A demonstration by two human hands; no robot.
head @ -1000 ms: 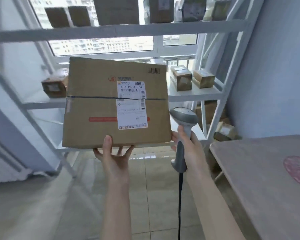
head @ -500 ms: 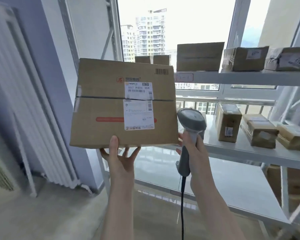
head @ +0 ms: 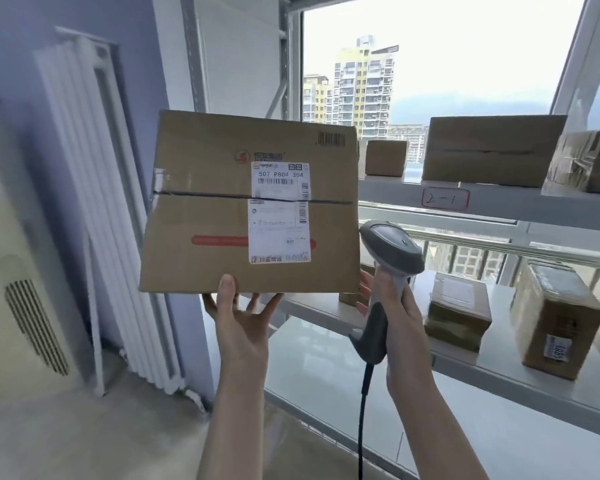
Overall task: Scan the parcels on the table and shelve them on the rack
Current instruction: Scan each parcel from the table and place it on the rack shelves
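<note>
A flat brown cardboard parcel [head: 215, 216] with a white shipping label is held up in front of me, label facing me. My left hand [head: 238, 317] grips its bottom edge, thumb on the front and fingers behind. My right hand [head: 397, 306] grips the handle of a grey corded barcode scanner [head: 390, 251] just right of the parcel, with fingertips touching the parcel's lower right corner. The white rack [head: 482, 206] stands behind and to the right, holding several shelved parcels.
The upper shelf carries a large box [head: 489, 150], a small box [head: 385, 157] and a taped one [head: 589, 161]. The middle shelf holds a tall box [head: 555, 317] and a low one [head: 458, 313]. A white radiator [head: 94, 202] and an air conditioner [head: 11, 265] stand left.
My view has swung left and up, from the rack's right end and the table to its left end by the radiator. Both hands keep the parcel and scanner in the same grip.
</note>
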